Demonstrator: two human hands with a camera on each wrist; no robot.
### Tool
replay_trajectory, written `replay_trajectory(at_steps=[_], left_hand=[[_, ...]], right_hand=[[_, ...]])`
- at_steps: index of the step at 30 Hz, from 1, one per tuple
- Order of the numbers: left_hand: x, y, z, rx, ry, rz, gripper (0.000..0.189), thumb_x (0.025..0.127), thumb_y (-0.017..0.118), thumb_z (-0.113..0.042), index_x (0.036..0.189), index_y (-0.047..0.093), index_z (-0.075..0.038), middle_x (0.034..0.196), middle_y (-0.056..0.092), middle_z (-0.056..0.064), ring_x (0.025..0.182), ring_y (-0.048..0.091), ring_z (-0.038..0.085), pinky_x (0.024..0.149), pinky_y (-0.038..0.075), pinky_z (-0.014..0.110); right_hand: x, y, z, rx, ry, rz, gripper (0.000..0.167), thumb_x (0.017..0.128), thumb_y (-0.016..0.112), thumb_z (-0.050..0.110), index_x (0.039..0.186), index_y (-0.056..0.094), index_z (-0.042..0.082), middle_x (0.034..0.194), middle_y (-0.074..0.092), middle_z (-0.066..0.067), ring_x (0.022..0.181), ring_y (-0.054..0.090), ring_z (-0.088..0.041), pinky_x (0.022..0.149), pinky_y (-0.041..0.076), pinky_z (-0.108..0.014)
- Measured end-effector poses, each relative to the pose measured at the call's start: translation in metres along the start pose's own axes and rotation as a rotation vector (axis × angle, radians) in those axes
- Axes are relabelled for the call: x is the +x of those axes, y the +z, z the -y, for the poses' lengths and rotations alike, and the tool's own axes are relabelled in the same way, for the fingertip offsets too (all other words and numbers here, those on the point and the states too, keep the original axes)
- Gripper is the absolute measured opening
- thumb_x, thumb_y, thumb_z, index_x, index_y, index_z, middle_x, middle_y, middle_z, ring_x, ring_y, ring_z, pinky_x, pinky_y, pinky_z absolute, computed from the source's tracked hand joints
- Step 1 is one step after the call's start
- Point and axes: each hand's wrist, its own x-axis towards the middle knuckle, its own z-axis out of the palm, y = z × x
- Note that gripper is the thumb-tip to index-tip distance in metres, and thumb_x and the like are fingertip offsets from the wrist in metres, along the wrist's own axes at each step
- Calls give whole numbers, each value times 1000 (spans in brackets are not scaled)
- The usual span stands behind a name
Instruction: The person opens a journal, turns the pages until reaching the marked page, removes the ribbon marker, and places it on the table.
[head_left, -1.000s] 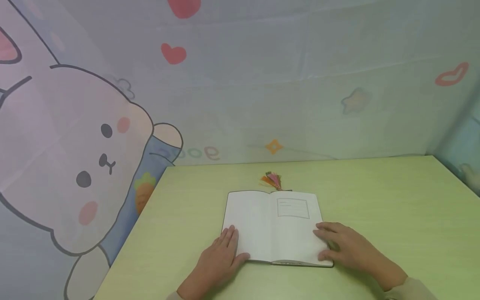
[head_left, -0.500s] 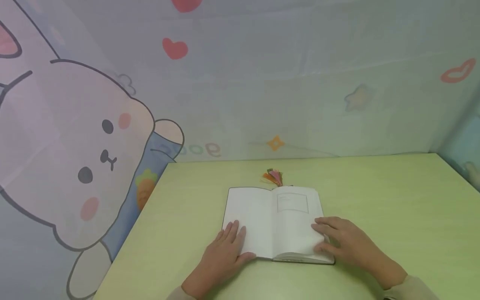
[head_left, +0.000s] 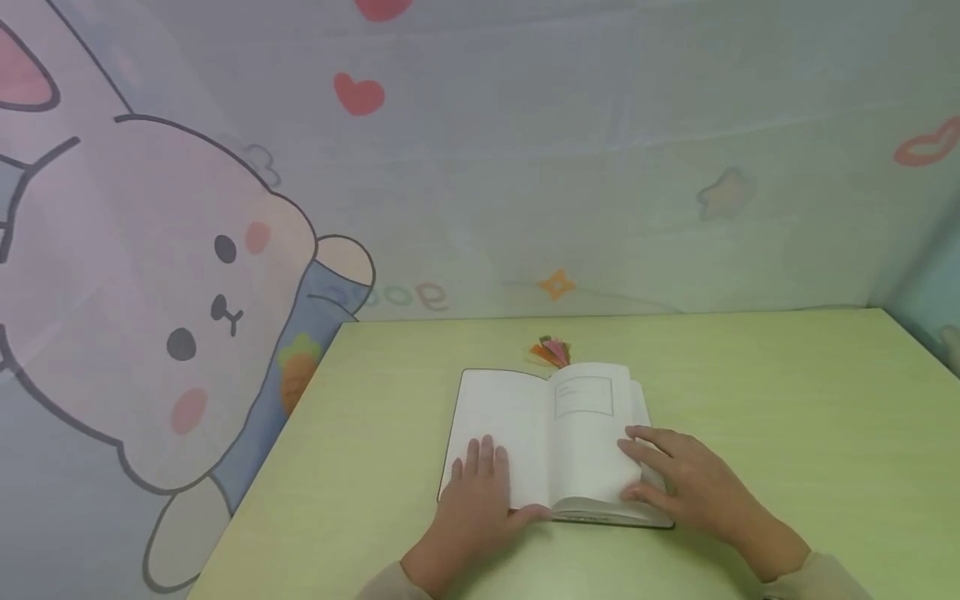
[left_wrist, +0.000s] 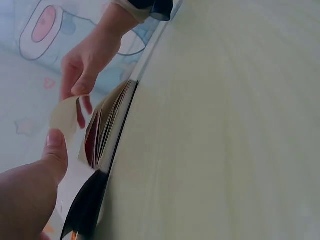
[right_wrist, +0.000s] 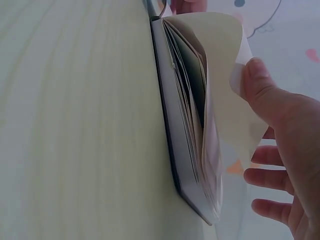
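Observation:
An open notebook [head_left: 501, 400] lies on the table, with a printed box on its right-hand page [head_left: 588, 454]. My left hand [head_left: 476, 504] rests flat on the left side, fingers straight and thumb stretched toward the spine. At the right edge, my right hand [head_left: 690, 479] pinches that page between thumb and fingers. In the right wrist view the page [right_wrist: 225, 75] curves up off the stack beneath, under the thumb [right_wrist: 260, 82]. The left wrist view shows the page block [left_wrist: 107, 125] slightly fanned. A colourful tassel [head_left: 553, 352] sticks out past the notebook's top edge.
The yellow-green table [head_left: 787, 400] stretches to both sides of the notebook. Behind it hangs a cloth backdrop [head_left: 480, 200] with a large cartoon rabbit [head_left: 150, 317] at the left.
The right-hand page has lifted and bowed toward the spine, baring the sheet under it. My left hand has slid rightward across the left page, toward the spine. The head view has shifted slightly.

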Motion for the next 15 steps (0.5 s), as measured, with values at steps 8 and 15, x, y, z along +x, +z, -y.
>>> replay_trajectory(at_steps=[8, 15], left_hand=[[4, 0, -18, 116, -19, -71, 110, 72, 30, -86, 132, 44, 6, 142, 37, 22, 131, 30, 41, 99, 30, 58], [3, 0, -22, 174, 166, -250, 82, 85, 41, -69, 122, 54, 2, 129, 53, 18, 123, 46, 33, 98, 33, 56]], right_hand=[[3, -1, 4, -7, 26, 5, 61, 83, 57, 58, 117, 64, 8, 118, 60, -9, 100, 59, -26, 80, 46, -40], [6, -2, 7, -21, 22, -25, 62, 84, 54, 59, 115, 64, 7, 118, 60, -11, 98, 59, -27, 79, 45, -39]])
